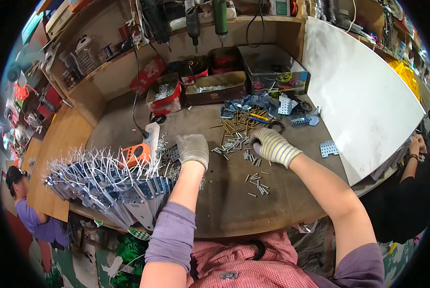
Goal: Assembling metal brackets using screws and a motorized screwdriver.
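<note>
My left hand (193, 148), in a pale work glove, is lowered over the left part of the bench, back up, its fingertips hidden. Against its left side shows a small perforated metal plate (173, 153), and small metal nuts (174, 172) lie scattered around it; whether the hand grips the plate I cannot tell. My right hand (276, 148), in a striped glove, is curled closed just right of a pile of loose silver screws (235, 144). What its fingers hold, if anything, is hidden. More screws (258, 184) lie below it.
Bundled metal strips with white ties (109, 185) crowd the left edge, near an orange tool (136, 154) and a power strip (151, 137). Behind are brass-coloured screws (234, 124), blue-filmed brackets (258, 102) and bins (215, 96). Power screwdrivers (220, 19) hang above; a white panel (359, 91) leans right.
</note>
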Action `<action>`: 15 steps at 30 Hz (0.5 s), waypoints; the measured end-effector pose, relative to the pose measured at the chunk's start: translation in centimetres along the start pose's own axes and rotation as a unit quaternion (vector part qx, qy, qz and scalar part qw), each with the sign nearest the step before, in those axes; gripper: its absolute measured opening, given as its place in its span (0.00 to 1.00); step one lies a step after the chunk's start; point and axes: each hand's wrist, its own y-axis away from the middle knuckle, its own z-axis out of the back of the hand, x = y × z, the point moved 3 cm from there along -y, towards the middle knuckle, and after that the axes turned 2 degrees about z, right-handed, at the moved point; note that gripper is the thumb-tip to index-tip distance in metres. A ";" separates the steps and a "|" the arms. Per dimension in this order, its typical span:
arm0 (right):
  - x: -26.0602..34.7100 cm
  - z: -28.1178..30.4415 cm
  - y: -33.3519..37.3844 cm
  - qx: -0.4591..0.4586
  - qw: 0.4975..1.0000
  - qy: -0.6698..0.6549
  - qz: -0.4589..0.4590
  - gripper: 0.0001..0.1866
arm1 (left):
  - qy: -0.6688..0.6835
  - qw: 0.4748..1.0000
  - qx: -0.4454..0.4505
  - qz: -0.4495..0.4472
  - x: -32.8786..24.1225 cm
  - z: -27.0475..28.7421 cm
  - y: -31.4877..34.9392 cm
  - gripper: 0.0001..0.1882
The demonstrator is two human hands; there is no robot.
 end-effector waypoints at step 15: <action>2.7 -1.1 -2.9 0.042 0.989 0.139 0.020 0.11 | 0.264 0.946 -0.011 -0.186 -6.0 4.1 6.7 0.12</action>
